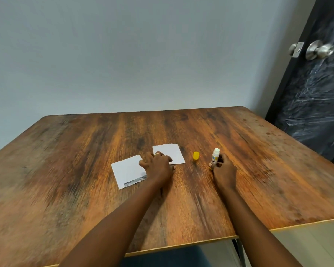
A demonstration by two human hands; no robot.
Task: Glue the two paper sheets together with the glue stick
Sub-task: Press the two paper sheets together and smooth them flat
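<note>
The right hand (224, 170) maintains a closed grip on the upright, uncapped glue stick (215, 156), label unreadable, while the left hand (158, 165) presses flat across two paper sheets (128, 170) mid-table, yellow cap (196, 156) between, on the wood-grain table (66, 151) against a grey wall (123, 54) beside a dark door (316, 97).

Glue stick (215, 157) base hidden inside right hand (224, 170) fingers (218, 165).

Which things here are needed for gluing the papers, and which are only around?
Needed:
- near paper sheet
- far paper sheet
- glue stick, in the right hand
- yellow cap

Only around:
- wooden table
- door with knob
</note>
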